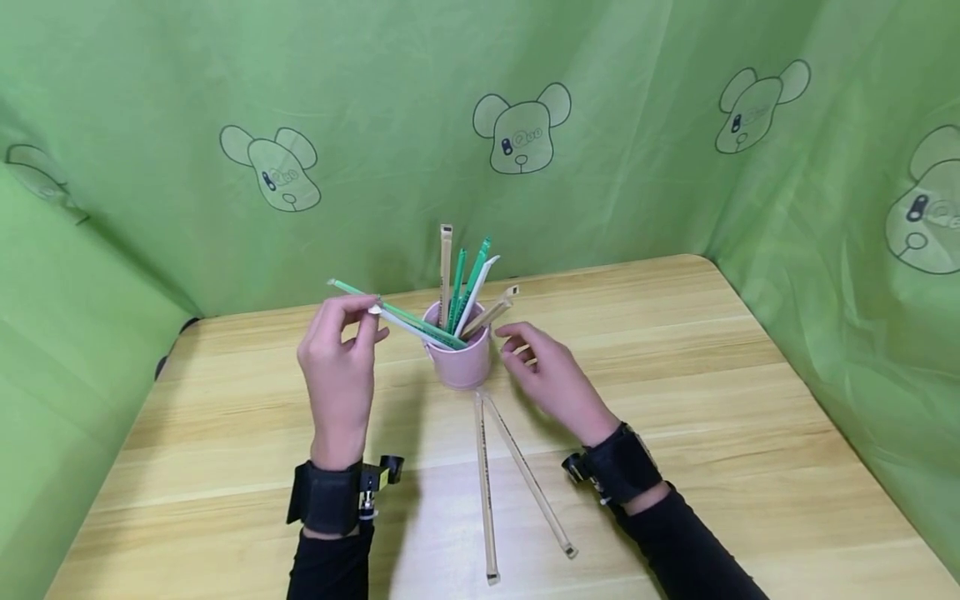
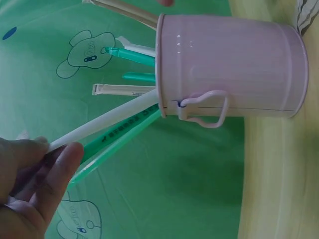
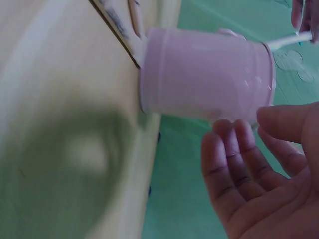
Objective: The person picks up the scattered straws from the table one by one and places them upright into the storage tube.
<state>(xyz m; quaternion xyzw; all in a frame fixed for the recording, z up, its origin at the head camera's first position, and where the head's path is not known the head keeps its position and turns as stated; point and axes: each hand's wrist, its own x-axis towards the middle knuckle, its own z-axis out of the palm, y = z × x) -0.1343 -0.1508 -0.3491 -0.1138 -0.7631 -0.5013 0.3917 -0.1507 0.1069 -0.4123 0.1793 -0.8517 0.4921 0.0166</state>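
Note:
A small pink bucket (image 1: 461, 368) stands on the table with several wrapped straws leaning in it. My left hand (image 1: 339, 354) is at its left, pinching the upper end of a white wrapped straw (image 2: 107, 119) between thumb and fingertips. Two green straws (image 2: 117, 132) slant right beside it, passing behind the fingers; whether these are touched I cannot tell. The white straw's lower end is inside the bucket, hidden in the left wrist view. At the bucket's right side, my right hand (image 1: 551, 379) has loosely bent fingers and holds nothing, its fingertips close to the wall (image 3: 209, 74).
Two brown wrapped straws (image 1: 487, 492) lie on the wooden table (image 1: 675, 400) in front of the bucket, spreading toward me. More brown, green and white straws (image 1: 480, 267) stand in the bucket. A green curtain (image 1: 397, 125) with bear prints hangs behind and at both sides.

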